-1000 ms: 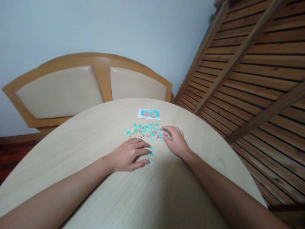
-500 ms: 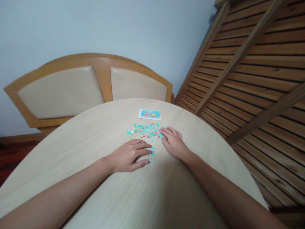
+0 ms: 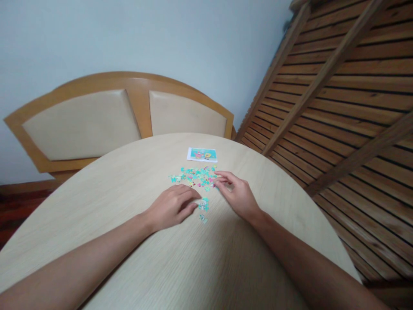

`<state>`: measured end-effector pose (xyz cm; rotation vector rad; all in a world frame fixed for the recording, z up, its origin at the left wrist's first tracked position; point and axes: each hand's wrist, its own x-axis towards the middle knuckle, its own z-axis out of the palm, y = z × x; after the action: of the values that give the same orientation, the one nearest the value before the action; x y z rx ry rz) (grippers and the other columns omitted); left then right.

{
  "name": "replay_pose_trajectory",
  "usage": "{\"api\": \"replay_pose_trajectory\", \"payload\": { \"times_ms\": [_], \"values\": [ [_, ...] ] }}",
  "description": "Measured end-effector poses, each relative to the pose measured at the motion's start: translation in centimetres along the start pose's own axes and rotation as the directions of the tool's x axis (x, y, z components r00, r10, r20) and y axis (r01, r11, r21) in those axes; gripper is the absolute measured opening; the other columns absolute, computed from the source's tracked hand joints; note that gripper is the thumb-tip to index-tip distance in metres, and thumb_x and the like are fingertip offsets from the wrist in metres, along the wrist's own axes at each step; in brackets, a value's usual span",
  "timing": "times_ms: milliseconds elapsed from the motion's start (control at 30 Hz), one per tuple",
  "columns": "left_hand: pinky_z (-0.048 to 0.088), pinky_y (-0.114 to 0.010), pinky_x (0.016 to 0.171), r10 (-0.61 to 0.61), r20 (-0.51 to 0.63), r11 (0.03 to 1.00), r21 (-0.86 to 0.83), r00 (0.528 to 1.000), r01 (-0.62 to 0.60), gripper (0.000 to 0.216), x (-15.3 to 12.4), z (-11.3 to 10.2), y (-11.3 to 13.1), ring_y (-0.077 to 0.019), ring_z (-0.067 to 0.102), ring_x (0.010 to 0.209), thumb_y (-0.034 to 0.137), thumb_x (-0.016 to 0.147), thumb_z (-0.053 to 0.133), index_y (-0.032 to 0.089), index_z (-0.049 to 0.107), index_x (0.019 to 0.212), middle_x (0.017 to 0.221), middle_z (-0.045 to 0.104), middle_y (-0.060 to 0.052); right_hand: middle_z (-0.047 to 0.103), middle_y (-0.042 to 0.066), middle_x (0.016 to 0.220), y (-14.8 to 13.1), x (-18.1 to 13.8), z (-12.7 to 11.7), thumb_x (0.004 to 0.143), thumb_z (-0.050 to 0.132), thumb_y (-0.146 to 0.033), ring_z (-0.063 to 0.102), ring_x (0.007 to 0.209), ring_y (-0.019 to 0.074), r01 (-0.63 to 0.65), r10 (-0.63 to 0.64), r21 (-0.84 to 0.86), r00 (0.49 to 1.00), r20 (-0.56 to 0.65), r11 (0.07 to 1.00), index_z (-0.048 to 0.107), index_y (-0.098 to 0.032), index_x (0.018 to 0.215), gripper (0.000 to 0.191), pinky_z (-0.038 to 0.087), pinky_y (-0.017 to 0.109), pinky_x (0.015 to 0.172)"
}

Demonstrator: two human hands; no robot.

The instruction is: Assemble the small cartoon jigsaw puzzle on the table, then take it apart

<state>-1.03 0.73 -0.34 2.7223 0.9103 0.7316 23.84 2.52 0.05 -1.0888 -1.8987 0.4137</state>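
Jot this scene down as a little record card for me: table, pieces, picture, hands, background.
Table: pale wood-grain tabletop
Main pieces: scattered jigsaw pieces, largely turquoise
Nearer pieces: small cluster
Picture: printed sheet, beyond the scatter
Left hand: beside the cluster
Right hand: at the scatter's right edge; grip unclear
Background: padded wooden backrest, slatted wooden panel

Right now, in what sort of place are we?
Probably someone's home: a round pale-wood table, scattered turquoise, pink and yellow jigsaw pieces, and an arched tan wooden frame with cream padding.
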Motion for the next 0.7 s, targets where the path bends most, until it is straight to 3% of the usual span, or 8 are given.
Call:
{"api": "replay_pose_trajectory", "payload": {
  "times_ms": [67, 267, 367, 700],
  "values": [
    [0.052, -0.042, 0.096, 0.004, 0.005, 1.0, -0.022, 1.0, -0.004, 0.023, 0.03, -0.03, 0.0, -0.0226, 0.065, 0.106, 0.028, 0.1, 0.05, 0.021, 0.064, 0.117, 0.111, 0.072, -0.008, 0.077, 0.004, 0.103, -0.35, -0.22, 0.2, 0.094, 0.06, -0.025, 0.072, 0.092, 0.0204, 0.028, -0.028, 0.015, 0.998, 0.05, 1.0, 0.074, -0.025, 0.108, 0.02, 0.057, 0.036, 0.087],
    [0.049, -0.041, 0.101, 0.124, 0.082, 0.991, -0.052, 0.989, -0.12, 0.024, 0.08, -0.11, -0.01, -0.0223, 0.063, 0.113, 0.02, 0.098, 0.051, 0.022, 0.07, 0.111, 0.119, 0.073, -0.004, 0.073, 0.006, 0.097, -0.48, -0.37, 0.22, 0.094, 0.063, -0.023, 0.067, 0.097, 0.0214, 0.267, -0.262, -0.015, 0.954, 0.144, 0.964, 0.075, -0.025, 0.092, 0.012, 0.052, 0.038, 0.091],
    [0.05, -0.042, 0.102, 0.109, 0.073, 0.994, -0.038, 0.991, -0.106, 0.028, 0.09, -0.11, -0.04, -0.0222, 0.063, 0.113, 0.019, 0.097, 0.051, 0.022, 0.069, 0.118, 0.119, 0.073, -0.004, 0.073, 0.005, 0.093, -0.56, -0.37, 0.02, 0.095, 0.063, -0.024, 0.067, 0.092, 0.0206, 0.275, -0.263, -0.03, 0.942, 0.211, 0.961, 0.074, -0.024, 0.092, 0.012, 0.051, 0.037, 0.086],
    [0.048, -0.043, 0.105, 0.085, 0.09, 0.996, -0.043, 0.992, -0.081, 0.033, -0.04, 0.16, -0.49, -0.0232, 0.061, 0.117, 0.017, 0.098, 0.049, 0.022, 0.068, 0.124, 0.124, 0.071, -0.004, 0.076, 0.002, 0.097, -0.77, -0.78, -0.24, 0.093, 0.066, -0.026, 0.068, 0.094, 0.019, 0.329, -0.279, -0.039, 0.854, 0.439, 0.944, 0.071, -0.024, 0.098, 0.007, 0.046, 0.035, 0.093]
  ]
}}
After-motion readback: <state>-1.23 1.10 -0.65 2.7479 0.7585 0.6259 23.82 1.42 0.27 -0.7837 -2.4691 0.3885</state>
